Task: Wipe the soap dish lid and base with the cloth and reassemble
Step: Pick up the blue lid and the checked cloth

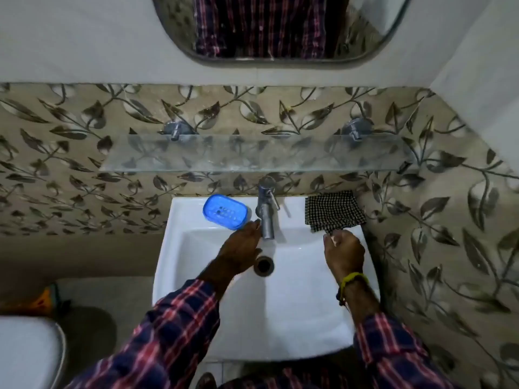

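Left hand (241,248) reaches, grip loose and empty, toward the dish (225,211) on the sink's (280,318) back-left edge, just beyond it. Right hand (344,252) nears the cloth (332,210) at back right; its grip I cannot tell.

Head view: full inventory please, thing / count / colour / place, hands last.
soap dish: 1, blue, lid on, sink ledge left of tap
cloth: 1, black-and-white check, sink ledge right of tap
tap: 1, chrome, centre back of sink
sink: 1, white, below shelf
drain: 1, dark, in basin
glass shelf: 1, clear, on tiled wall
shelf brackets: 2, chrome, above shelf
mirror: 1, top
toilet: 1, white, bottom left
left hand: open, beside tap
right hand: at cloth's near edge, grip unclear
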{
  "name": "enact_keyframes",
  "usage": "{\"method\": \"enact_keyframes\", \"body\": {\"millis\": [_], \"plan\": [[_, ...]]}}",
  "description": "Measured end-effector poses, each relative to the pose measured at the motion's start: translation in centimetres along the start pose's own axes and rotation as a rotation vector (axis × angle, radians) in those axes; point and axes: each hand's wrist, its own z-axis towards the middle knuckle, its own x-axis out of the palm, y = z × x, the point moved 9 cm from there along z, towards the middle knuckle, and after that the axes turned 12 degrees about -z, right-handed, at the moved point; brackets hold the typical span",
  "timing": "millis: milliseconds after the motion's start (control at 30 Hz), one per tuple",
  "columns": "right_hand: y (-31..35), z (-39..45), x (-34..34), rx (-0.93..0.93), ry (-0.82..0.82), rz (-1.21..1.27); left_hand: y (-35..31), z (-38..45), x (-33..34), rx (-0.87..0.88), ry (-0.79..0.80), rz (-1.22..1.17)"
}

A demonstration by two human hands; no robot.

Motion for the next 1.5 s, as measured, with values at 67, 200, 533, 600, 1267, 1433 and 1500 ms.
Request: {"method": "enact_keyframes", "body": {"millis": [67,200,533,600,1267,1433,1500], "plan": [[0.2,2.3,-0.5,-0.035,-0.003,-0.046,0.0,1.0,0.3,-0.037,0.001,0.011],[0.7,6.6,-0.4,-0.056,-0.002,-0.191,0.1,1.7,1.3,-0.106,-0.011,0.04],[0.6,13.3,1.4,0.136,0.069,-0.378,3.7,2.5,0.9,-0.21,0.037,-0.071],[0.9,13.7,1.7,0.161,0.086,-0.428,3.9,2.7,1.1,-0.204,0.064,-0.103],[1.3,1.3,0.5,0.34,0.24,0.854,3.3,0.8,0.3,-0.023,0.112,-0.209],[2.4,-3.9,2.9,0.359,0.452,0.901,4.8,-3.6,-5.2,-0.1,-0.364,-0.237],[3.1,-5.8,4.1,0.347,0.532,0.921,6.0,-5.9,-7.1,-0.116,-0.53,-0.303]]}}
